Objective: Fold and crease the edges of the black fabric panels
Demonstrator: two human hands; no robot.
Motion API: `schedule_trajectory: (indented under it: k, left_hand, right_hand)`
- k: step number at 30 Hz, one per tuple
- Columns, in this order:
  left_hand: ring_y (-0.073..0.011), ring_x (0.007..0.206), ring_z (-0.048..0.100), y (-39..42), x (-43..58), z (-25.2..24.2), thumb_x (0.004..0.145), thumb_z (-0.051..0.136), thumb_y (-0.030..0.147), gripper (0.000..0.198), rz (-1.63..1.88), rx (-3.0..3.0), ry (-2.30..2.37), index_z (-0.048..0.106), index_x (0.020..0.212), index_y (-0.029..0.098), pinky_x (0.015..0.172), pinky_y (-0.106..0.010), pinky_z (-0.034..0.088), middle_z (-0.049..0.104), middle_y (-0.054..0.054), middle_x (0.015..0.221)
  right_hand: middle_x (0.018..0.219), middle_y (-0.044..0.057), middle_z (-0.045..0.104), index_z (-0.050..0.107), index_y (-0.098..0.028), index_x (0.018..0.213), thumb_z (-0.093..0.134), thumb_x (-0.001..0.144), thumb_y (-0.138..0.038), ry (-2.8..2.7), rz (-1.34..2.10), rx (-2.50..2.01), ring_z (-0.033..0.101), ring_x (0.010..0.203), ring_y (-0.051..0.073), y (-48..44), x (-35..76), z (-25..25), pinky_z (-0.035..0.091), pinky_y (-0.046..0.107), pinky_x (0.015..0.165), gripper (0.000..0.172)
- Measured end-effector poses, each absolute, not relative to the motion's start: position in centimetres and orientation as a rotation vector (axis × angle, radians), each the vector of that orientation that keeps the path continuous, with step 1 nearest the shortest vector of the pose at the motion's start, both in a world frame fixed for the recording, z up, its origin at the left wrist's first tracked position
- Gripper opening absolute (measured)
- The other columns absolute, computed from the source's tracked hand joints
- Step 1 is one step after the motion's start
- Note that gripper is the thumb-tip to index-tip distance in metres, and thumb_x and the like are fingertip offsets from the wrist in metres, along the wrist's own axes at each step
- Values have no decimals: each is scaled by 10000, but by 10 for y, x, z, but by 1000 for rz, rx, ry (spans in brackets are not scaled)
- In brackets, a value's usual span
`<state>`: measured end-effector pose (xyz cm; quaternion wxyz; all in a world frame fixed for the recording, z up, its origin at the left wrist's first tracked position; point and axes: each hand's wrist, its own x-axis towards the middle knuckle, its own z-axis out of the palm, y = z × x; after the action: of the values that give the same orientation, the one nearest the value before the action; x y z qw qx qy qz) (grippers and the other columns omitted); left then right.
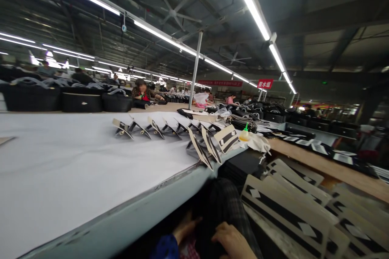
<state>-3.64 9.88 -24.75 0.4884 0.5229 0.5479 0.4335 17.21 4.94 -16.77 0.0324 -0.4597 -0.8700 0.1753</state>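
Both hands are low in the frame, beneath the table edge and near the lap. My left hand (186,228), below a dark blue sleeve, lies in shadow and its fingers are mostly hidden. My right hand (232,240) has its fingers curled in against something dark; what they hold, if anything, I cannot make out. Dark checked cloth (234,200) covers the knee just above them. Over the table corner stand bent beige-and-black panels (199,149), several in a row. To the right of my right hand lie flat beige panels (282,210) with black strips and pale diamond patches.
The white-topped table (75,170) fills the left side. A yellow glue bottle with a green tip (244,133) stands by a pale cloth (258,142). Black bags (82,100) line the back left. A co-worker (141,91) sits beyond. A wooden board (328,166) runs along the right.
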Motion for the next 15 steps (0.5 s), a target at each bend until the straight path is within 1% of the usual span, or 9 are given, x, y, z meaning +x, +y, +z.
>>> schedule_trajectory:
  k: [3,5,6,8,9,10,11,13,15]
  left_hand:
    - [-305,1215,618,108,-35,-239,955,694,271,354,1005,1278,1403,623,1291,186,1007,-542,507,613,-100,1376]
    - [-297,1191,629,103,-34,-232,967,677,288,338,1035,1275,1453,624,1282,178,996,-539,512,622,-103,1358]
    - [-297,1195,625,98,-35,-226,968,674,293,329,1064,1283,1468,628,1271,175,1004,-542,502,625,-102,1351]
    - [-290,1186,624,83,-39,-210,965,672,287,270,1140,1329,1465,652,1205,165,1018,-540,479,651,-93,1298]
    - [-280,1159,632,74,-41,-198,964,666,274,214,1187,1371,1439,667,1146,159,1013,-525,477,672,-82,1239]
    - [-260,1086,652,64,-43,-184,964,650,248,131,1236,1429,1393,679,1053,157,988,-492,486,697,-60,1131]
    - [-245,1019,658,54,-45,-169,945,641,204,62,1279,1488,1339,674,969,157,960,-453,496,699,-41,1019]
    - [-242,962,646,33,-48,-134,922,591,188,79,1372,1575,1255,660,884,190,918,-374,500,676,-27,921]
    - [-233,870,650,15,-51,-99,905,598,232,100,1427,1643,1188,659,829,209,833,-333,521,660,-20,866]
  right_hand:
    - [1110,69,761,759,-171,1001,829,774,-182,-2605,526,-1395,682,1112,264,53,169,-164,533,440,966,238]
    - [1208,89,748,744,-188,1140,741,792,-96,-2459,478,-1389,696,1121,243,54,170,-160,561,353,943,361]
    - [1316,106,701,694,-194,1258,668,835,-94,-2368,439,-1390,673,1181,240,54,173,-158,559,338,962,436]
    - [1505,145,549,540,-177,1446,541,916,-149,-2198,351,-1386,556,1347,264,54,178,-153,498,404,1075,531]
    - [1552,166,487,484,-155,1490,510,939,-195,-2133,312,-1377,490,1406,286,54,180,-151,444,461,1127,553]
    - [1563,184,467,464,-130,1502,508,947,-243,-2087,284,-1360,453,1432,306,53,181,-149,399,504,1157,568]
    - [1551,195,479,468,-112,1498,523,946,-286,-2059,267,-1335,454,1430,319,53,181,-147,389,518,1161,581]
    - [1487,179,562,524,-118,1462,562,937,-334,-2037,255,-1269,550,1356,313,51,180,-143,470,466,1108,569]
    - [1354,119,689,627,-177,1372,593,943,-375,-2024,245,-1196,670,1222,286,47,180,-135,565,371,1009,474]
